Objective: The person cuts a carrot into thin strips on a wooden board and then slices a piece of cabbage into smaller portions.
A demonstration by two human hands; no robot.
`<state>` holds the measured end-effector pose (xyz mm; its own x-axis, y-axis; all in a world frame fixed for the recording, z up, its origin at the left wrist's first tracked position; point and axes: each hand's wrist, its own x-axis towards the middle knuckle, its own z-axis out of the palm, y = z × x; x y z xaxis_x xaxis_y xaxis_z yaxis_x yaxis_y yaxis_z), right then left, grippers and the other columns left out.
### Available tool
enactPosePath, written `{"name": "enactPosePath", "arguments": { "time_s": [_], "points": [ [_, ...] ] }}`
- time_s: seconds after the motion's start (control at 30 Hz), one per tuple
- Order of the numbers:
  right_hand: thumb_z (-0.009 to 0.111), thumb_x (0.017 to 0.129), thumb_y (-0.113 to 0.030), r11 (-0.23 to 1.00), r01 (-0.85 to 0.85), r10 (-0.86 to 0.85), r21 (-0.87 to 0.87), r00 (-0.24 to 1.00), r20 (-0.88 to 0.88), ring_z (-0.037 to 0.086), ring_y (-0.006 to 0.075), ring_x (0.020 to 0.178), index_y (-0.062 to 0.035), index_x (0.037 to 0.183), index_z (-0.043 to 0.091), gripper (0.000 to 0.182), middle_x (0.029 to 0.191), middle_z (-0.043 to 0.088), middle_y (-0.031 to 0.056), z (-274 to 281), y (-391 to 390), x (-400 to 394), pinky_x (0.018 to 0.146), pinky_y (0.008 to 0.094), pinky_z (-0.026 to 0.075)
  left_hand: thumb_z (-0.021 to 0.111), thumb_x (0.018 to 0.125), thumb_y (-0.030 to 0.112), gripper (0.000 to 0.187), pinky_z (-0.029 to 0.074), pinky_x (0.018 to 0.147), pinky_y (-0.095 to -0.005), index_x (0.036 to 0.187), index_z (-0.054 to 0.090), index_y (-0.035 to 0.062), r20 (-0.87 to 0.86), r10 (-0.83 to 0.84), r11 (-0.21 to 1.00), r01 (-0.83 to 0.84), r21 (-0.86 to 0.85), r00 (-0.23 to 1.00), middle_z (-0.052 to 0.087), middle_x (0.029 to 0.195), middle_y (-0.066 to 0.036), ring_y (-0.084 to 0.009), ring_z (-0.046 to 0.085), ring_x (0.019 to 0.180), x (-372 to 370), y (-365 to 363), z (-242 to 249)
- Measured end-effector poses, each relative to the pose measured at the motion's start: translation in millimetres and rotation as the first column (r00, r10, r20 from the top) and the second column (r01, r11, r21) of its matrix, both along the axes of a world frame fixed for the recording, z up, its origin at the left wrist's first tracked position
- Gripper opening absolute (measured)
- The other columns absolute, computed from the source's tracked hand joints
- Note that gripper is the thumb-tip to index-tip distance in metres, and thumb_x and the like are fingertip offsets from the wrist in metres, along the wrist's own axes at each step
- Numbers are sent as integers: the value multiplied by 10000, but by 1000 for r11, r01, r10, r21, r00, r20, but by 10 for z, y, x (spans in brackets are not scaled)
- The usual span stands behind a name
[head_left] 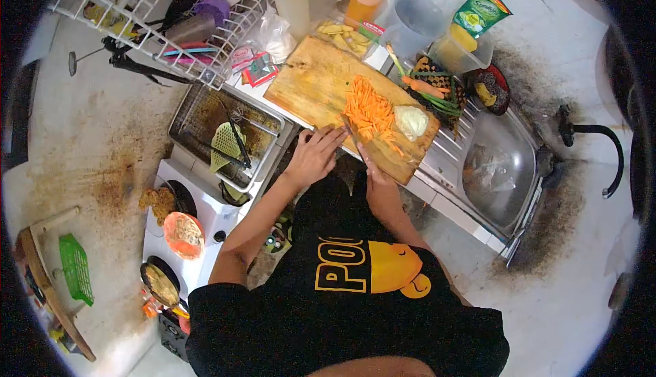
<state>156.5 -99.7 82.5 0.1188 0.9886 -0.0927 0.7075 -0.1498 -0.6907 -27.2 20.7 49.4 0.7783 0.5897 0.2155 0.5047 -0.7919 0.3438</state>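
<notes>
My right hand (377, 177) is closed around a knife (352, 133) at the near edge of a wooden cutting board (307, 73). The knife's blade points away from me, beside a heap of carrot strips (369, 107). My left hand (317, 153) lies at the same edge, fingers stretched toward the blade, their tips close to it. Whether anything lies beneath those fingers is hidden. Right of the carrot strips sits a pale piece of cabbage (411, 122). A few loose strips are scattered near the board's right end.
At right is a metal sink (499, 172) with a black faucet (594, 130). A whole carrot (425, 88) and green stalks lie behind the board. Left are a metal tray (195, 121) with tongs, a white stove (205, 203) with pans, and a dish rack (225, 29).
</notes>
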Motion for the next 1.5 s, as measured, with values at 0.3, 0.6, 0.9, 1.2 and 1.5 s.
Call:
{"name": "enactPosePath", "arguments": {
  "time_s": [0.3, 0.6, 0.9, 1.2, 1.5],
  "points": [
    [423, 986, -82, 997, 58, -64, -47, 989, -137, 546, 458, 1180, -269, 1508, 339, 561, 1237, 565, 323, -12, 300, -97, 990, 497, 447, 639, 772, 119, 657, 336, 1008, -453, 1408, 476, 90, 112, -53, 998, 56, -26, 992, 494, 1421, -61, -262, 461, 1270, -15, 65, -100],
    [420, 995, -95, 997, 22, -9, 78, 986, -164, 547, 475, 1160, -252, 1500, 360, 533, 1307, 533, 301, 73, 203, -45, 1009, 493, 436, 610, 761, 48, 639, 332, 1068, -444, 1388, 489, 56, 200, -44, 996, 59, -71, 979, 506, 1421, -77, -269, 469, 1282, -75, 60, -178],
    [485, 943, -10, 996, 87, -84, -30, 992, 91, 568, 431, 1165, -249, 1482, 398, 596, 1271, 589, 241, 63, 70, -191, 996, 465, 452, 618, 757, 56, 623, 351, 1036, -427, 1369, 500, 49, 231, -17, 999, 24, -29, 973, 527, 1384, -88, -272, 469, 1279, -25, 35, -220],
    [442, 969, -119, 989, 149, -148, -18, 987, 60, 656, 478, 807, -368, 1498, 334, 594, 850, 661, 293, -167, 257, -226, 739, 563, 524, 615, 778, 103, 615, 337, 1040, -454, 1373, 475, 39, 190, 24, 999, -15, -50, 981, 477, 1428, -100, -294, 440, 1300, 27, -35, -223],
    [472, 968, -66, 982, 88, -71, 169, 992, -102, 553, 385, 1230, -250, 1499, 380, 570, 1351, 560, 198, 75, 169, 347, 1032, 371, 421, 631, 874, 286, 611, 289, 1011, -549, 1432, 444, 125, 22, 202, 978, -203, 56, 979, 347, 1515, -122, -321, 353, 1336, 252, -184, -40]
  ]
}}
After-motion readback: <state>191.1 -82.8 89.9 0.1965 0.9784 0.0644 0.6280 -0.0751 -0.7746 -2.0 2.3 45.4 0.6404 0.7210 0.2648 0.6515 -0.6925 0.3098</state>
